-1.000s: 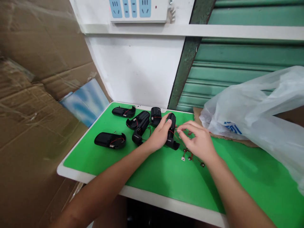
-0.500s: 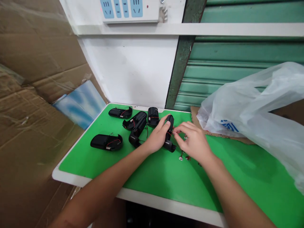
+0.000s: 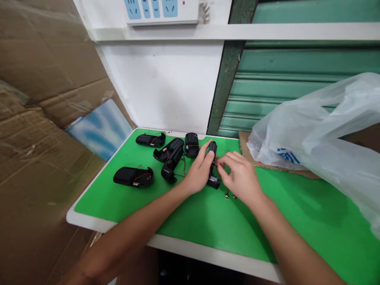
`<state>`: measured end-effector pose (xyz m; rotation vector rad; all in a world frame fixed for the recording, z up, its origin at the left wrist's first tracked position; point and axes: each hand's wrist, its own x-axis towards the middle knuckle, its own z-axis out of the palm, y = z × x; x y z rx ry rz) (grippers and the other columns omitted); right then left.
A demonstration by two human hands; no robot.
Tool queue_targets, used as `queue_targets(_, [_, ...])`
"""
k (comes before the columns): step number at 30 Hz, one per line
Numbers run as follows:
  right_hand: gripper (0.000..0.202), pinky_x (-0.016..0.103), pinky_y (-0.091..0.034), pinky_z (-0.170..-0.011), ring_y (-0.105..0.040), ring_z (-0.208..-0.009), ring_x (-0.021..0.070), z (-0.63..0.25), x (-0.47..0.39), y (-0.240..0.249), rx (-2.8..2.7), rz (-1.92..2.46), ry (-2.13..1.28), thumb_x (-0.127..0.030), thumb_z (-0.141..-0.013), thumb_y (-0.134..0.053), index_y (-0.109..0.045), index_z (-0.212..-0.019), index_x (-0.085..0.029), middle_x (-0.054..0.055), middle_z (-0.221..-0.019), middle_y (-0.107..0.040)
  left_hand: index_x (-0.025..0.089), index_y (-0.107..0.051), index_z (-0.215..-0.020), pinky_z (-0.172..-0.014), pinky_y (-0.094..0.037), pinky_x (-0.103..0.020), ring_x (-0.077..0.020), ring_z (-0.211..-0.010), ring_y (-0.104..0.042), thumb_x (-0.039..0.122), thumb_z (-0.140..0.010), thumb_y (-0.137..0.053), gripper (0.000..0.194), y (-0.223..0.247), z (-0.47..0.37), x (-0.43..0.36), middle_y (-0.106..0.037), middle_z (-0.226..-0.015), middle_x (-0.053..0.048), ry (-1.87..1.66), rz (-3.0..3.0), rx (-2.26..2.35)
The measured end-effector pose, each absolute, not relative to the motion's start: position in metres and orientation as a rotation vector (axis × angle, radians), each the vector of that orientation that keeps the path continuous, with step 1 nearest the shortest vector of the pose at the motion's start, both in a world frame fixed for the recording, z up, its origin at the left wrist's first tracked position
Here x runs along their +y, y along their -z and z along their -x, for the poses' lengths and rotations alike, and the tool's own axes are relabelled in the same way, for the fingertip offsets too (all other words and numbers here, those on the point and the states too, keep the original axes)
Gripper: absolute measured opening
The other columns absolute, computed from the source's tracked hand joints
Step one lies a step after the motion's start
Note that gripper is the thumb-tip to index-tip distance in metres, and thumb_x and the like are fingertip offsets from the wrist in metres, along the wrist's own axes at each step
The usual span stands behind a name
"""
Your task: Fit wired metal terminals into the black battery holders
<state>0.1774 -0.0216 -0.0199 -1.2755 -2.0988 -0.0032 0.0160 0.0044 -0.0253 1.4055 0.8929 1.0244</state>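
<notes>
In the head view, the held black housing (image 3: 213,147) has rolled since the frame before: its near end now shows a rounded outer side where an open curved edge showed. Fewer loose small metal parts (image 3: 226,196) are visible; two peek out beside the right hand (image 3: 242,180), which hides the area beyond them.

The left hand (image 3: 199,171) grips the housing from its left side, thumb on top, toward the far middle of the table (image 3: 208,252). The right thumb and forefinger are pinched together at its right side; what sits between them is too small to tell.

The table has a green top (image 3: 190,215) and a pale rim. Behind it stand a white panel (image 3: 166,87), a white rail (image 3: 208,32) with a socket strip (image 3: 185,14) above, a dark post (image 3: 228,79) and, far right, a green shutter (image 3: 267,87). Cardboard (image 3: 44,71) and a blue-and-white sheet (image 3: 102,126) are at left.

Five other black housings (image 3: 133,177) lie left of the held one, two touching; red wires show in several. A translucent plastic bag (image 3: 276,128) rests on a cardboard piece (image 3: 245,148) at far right, its contents unclear.
</notes>
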Motion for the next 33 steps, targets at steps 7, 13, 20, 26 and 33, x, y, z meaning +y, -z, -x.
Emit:
queue_targets(7, [0.031, 0.040, -0.057, -0.084, -0.062, -0.119, 0.0272, -0.211, -0.008, 0.011, -1.560, 1.099, -0.790, -0.028, -0.095, -0.051, -0.074, -0.117, -0.028, 0.007, -0.128, -0.067, 0.031, -0.032, -0.162, -0.094, -0.053, -0.038, -0.0220, -0.100, -0.069, 0.041, -0.104, -0.049, 0.062, 0.015, -0.005, 0.013, -0.067, -0.129, -0.008, -0.898, -1.143, 0.704])
queue_targets(13, [0.083, 0.050, -0.049, -0.115, -0.048, -0.146, 0.0283, -0.201, -0.015, 0.010, -1.673, 1.033, -1.211, -0.022, -0.090, -0.068, -0.030, -0.162, -0.037, 0.006, -0.168, -0.036, 0.030, -0.042, -0.157, -0.106, -0.046, -0.041, -0.0254, -0.115, -0.060, 0.029, -0.093, -0.055, 0.065, 0.017, -0.002, 0.013, -0.063, -0.135, -0.006, -0.884, -1.225, 0.709])
queue_targets(20, [0.066, 0.052, -0.045, -0.120, -0.051, -0.144, 0.0279, -0.198, -0.016, 0.010, -1.704, 0.947, -1.225, -0.020, -0.093, -0.067, -0.039, -0.151, -0.033, 0.007, -0.160, -0.045, 0.027, -0.029, -0.159, -0.107, -0.046, -0.044, -0.0280, -0.123, -0.058, 0.016, -0.080, -0.063, 0.087, 0.021, 0.000, 0.013, -0.056, -0.140, -0.011, -0.779, -1.314, 0.607])
queue_targets(26, [0.066, 0.054, -0.044, -0.121, -0.051, -0.144, 0.0291, -0.199, -0.017, 0.009, -1.719, 0.958, -1.246, -0.022, -0.093, -0.069, -0.039, -0.151, -0.032, 0.009, -0.159, -0.046, 0.023, -0.020, -0.163, -0.114, -0.043, -0.048, -0.0310, -0.135, -0.052, 0.021, -0.086, -0.066, 0.089, 0.021, 0.003, 0.013, -0.050, -0.148, -0.015, -0.739, -1.416, 0.593])
queue_targets(33, [0.068, 0.054, -0.040, -0.123, -0.050, -0.145, 0.0289, -0.199, -0.017, 0.011, -1.743, 0.960, -1.228, -0.027, -0.094, -0.069, -0.039, -0.154, -0.034, 0.008, -0.163, -0.042, 0.023, -0.016, -0.166, -0.122, -0.035, -0.048, -0.0329, -0.148, -0.042, 0.025, -0.089, -0.068, 0.093, 0.024, 0.007, 0.017, -0.033, -0.167, -0.016, -0.687, -1.434, 0.516])
